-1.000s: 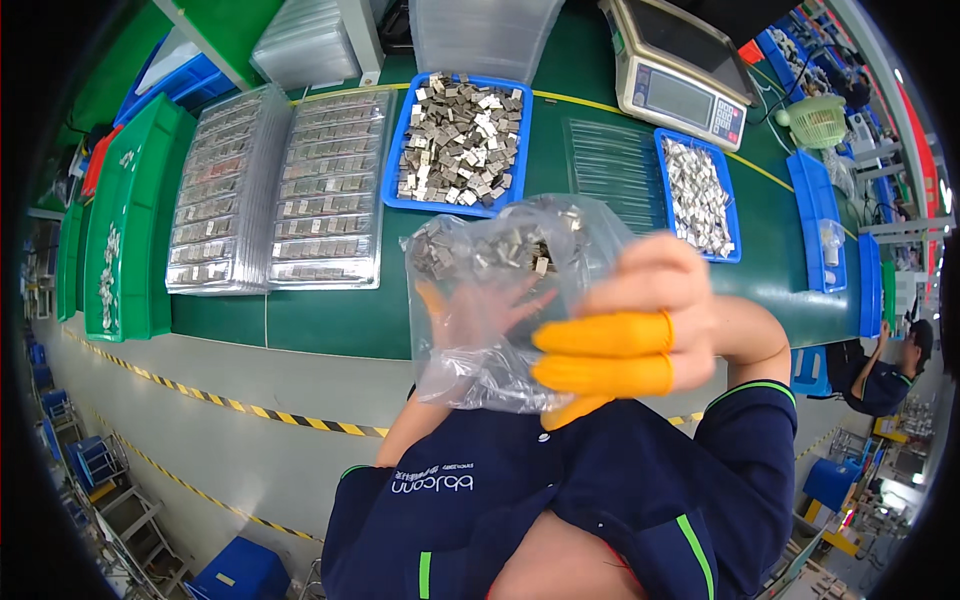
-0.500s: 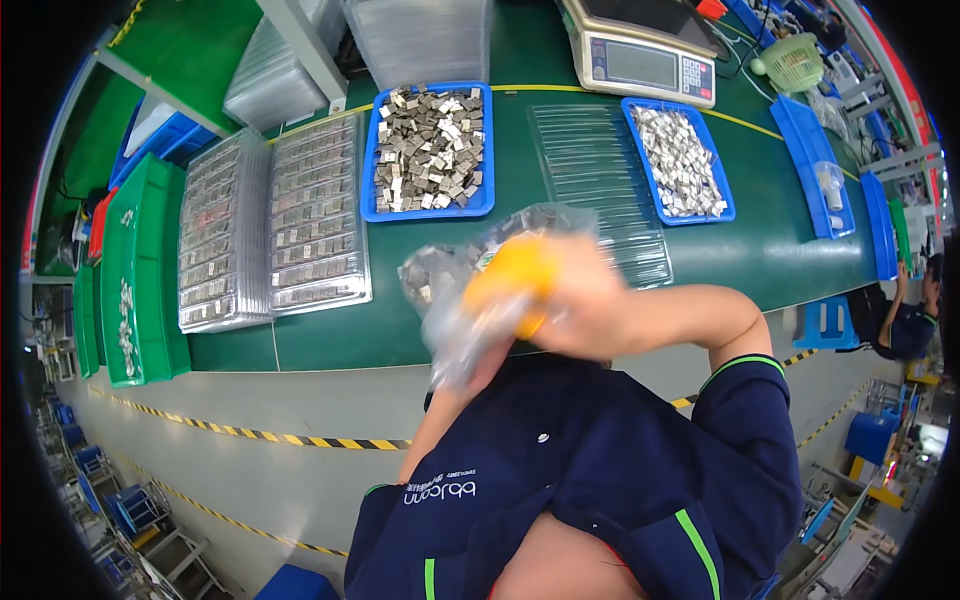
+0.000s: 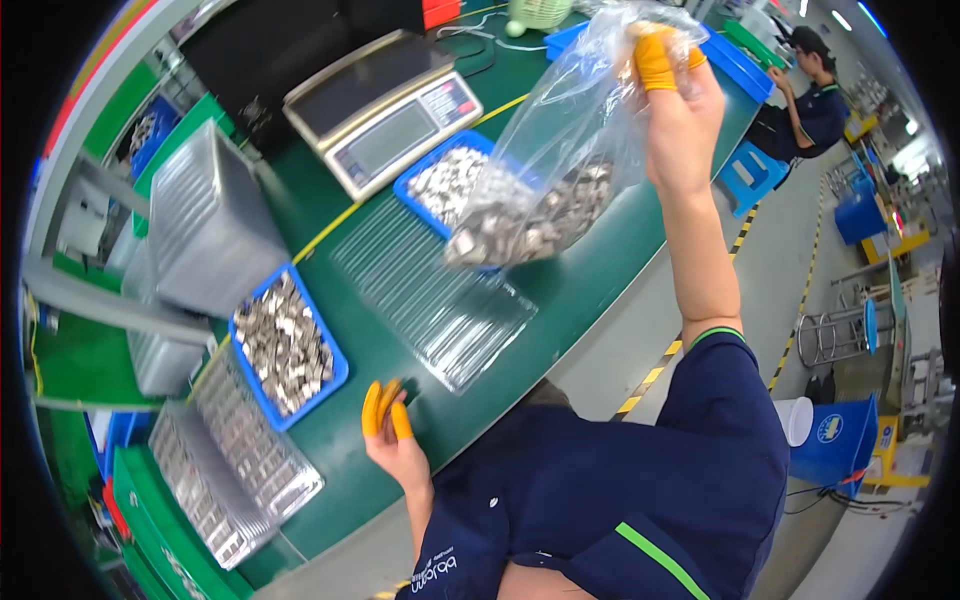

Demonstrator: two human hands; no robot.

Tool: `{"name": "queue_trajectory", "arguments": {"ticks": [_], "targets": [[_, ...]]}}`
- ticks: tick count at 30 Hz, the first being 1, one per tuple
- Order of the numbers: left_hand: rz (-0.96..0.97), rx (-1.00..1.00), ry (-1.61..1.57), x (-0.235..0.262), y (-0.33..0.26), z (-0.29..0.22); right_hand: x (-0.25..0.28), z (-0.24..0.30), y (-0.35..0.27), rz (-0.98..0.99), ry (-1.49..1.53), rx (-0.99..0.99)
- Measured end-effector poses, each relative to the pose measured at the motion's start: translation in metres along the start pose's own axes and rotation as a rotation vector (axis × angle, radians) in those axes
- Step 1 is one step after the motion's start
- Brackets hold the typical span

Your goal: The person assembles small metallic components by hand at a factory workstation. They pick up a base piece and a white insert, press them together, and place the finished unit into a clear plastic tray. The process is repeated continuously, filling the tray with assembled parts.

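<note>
My right hand (image 3: 683, 125), with yellow finger covers, is closed round the gathered top of a clear plastic bag (image 3: 575, 110). The bag hangs tilted over the far right part of the table, and small grey metal pieces (image 3: 545, 225) lie in its bottom. My left hand (image 3: 396, 440), also in yellow finger covers, is near the table's front edge with fingers stretched out and nothing in them. Close to it stands a blue tray (image 3: 338, 358) heaped with similar metal pieces. A clear ribbed plastic tray (image 3: 440, 300) lies between the hands.
A second blue tray (image 3: 405, 190) of whitish pieces sits partly behind the bag, beside a weighing scale (image 3: 385, 120). Filled clear trays (image 3: 250, 450) and a green bin (image 3: 150, 500) stand at the left. Another person (image 3: 815, 110) sits at the far right.
My hands have moved apart. The right one has carried the bag up and to the right; the left one has let go of it. The view has turned to the right.
</note>
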State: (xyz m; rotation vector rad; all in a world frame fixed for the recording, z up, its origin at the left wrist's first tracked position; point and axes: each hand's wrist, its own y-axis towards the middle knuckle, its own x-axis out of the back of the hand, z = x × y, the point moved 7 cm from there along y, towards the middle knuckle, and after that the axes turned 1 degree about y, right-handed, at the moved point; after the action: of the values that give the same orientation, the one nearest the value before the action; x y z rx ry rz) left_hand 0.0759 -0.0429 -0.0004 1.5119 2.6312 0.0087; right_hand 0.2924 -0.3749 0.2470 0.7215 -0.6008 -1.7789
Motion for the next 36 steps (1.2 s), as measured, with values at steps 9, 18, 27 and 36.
{"name": "queue_trajectory", "arguments": {"ticks": [9, 18, 27, 36], "targets": [[-0.189, -0.126, 0.363, 0.003, -0.001, 0.011, 0.128, -0.222, 0.156, 0.201, -0.282, 0.023], [-0.311, -0.049, 0.407, 0.013, -0.002, 0.013, 0.11, -0.332, 0.183, 0.116, -0.53, -0.3], [-0.362, 0.021, 0.393, 0.023, -0.006, 0.014, 0.042, -0.405, 0.105, 0.52, -1.593, 0.019], [-0.368, -0.479, 0.839, 0.036, 0.014, -0.033, 0.062, -0.383, 0.075, 0.685, -1.337, 0.266]]}}
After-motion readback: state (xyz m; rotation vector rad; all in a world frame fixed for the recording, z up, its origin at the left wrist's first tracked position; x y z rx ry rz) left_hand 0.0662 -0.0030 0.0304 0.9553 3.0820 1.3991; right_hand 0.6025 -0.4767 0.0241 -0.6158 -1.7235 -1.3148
